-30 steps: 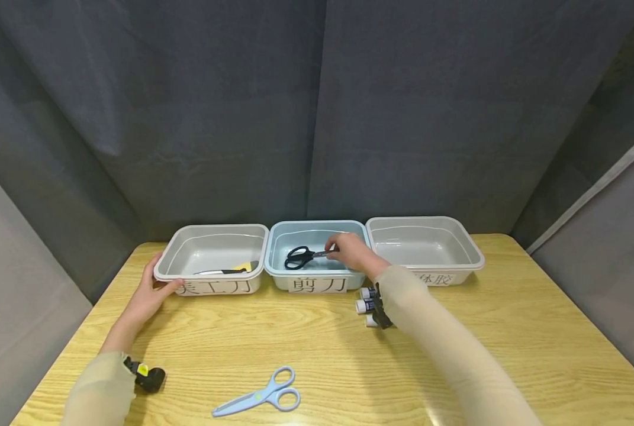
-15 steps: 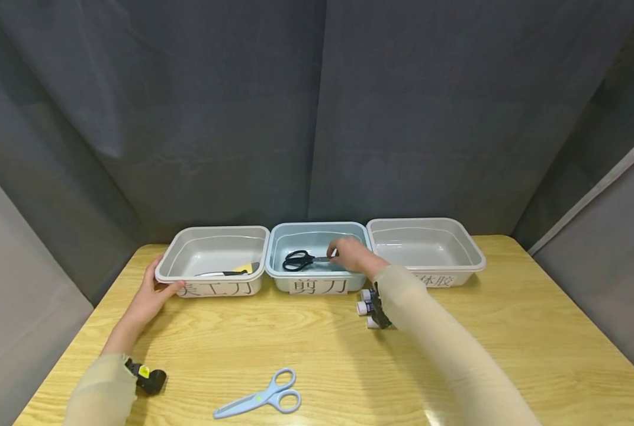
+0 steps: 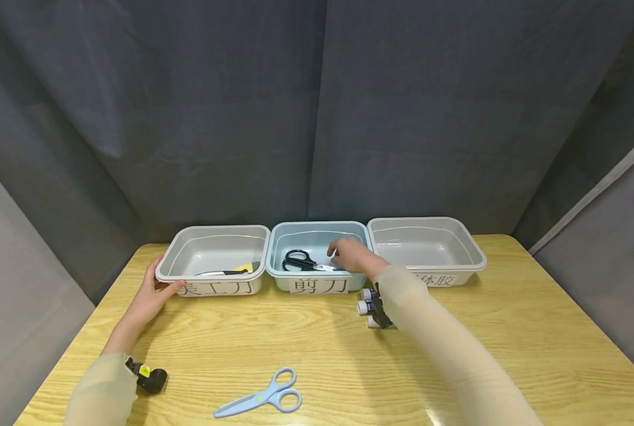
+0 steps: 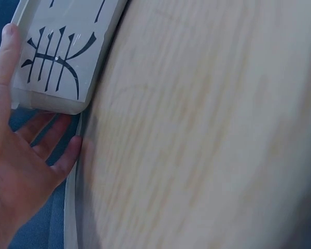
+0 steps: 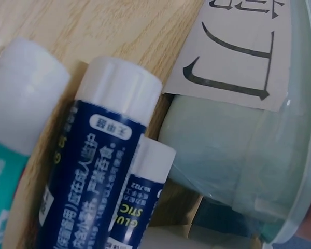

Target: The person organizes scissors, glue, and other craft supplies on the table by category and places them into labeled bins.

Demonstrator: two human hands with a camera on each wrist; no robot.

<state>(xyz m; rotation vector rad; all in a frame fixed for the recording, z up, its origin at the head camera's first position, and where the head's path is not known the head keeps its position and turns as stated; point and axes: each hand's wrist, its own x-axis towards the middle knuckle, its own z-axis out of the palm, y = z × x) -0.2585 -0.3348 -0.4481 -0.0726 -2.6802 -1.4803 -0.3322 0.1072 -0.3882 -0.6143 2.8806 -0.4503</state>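
My left hand point(image 3: 146, 299) holds the left corner of the grey bin point(image 3: 212, 227), thumb at the front, fingers along the side. In the left wrist view the thumb lies against the bin's edge beside its label point(image 4: 57, 62). Black-handled scissors point(image 3: 305, 264) lie inside the light blue bin point(image 3: 319, 224), blades pointing right. Just above the blades, my right hand point(image 3: 351, 254) reaches over the rim with loosely bent fingers and nothing in them. The right wrist view barely shows this hand. A utility knife with a yellow part point(image 3: 246, 267) and a black-handled knife point(image 3: 226, 273) lie in the grey bin.
Glue sticks point(image 3: 366, 307) lie under my right forearm; the right wrist view shows a navy glue stick point(image 5: 93, 171) and a green one point(image 5: 5, 176). Light blue scissors point(image 3: 271, 393) rest near the front. Another grey bin point(image 3: 420, 220) stands at right, before the dark curtain point(image 3: 317, 118).
My right hand has let go of the black-handled scissors, and their blades have dropped to the floor of the blue bin. My left hand has stayed at the grey bin's corner.
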